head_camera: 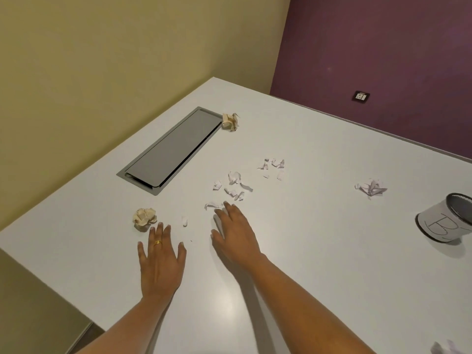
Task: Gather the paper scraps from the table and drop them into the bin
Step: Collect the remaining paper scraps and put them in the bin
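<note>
Both hands reach out over the white surface (319, 149), palms down, fingers spread and holding nothing. The left hand (161, 261) wears a gold ring (157, 242) and its fingertips come just short of a crumpled cream paper ball (144, 218) lying ahead and to its left. The right hand (236, 237) stretches further forward, and its fingertips are at the edge of a thin white scrap (213, 206); whether they touch it cannot be told.

Between the two hands lies a tiny white scrap (184, 221). Beyond the right hand a cluster of torn white scraps (233, 185) is scattered, and past that a second small group of white pieces (273, 167). Well off to the right sits a crumpled white paper wad (371, 187), near the bin (444, 221), a small round container wrapped in white paper with handwritten lettering, standing at the right edge of the view. Another cream paper ball (229, 121) rests far back, touching the end of a grey metal flap (171, 146) set into the surface. A bit of white paper (445, 348) shows at the bottom right corner.
</note>
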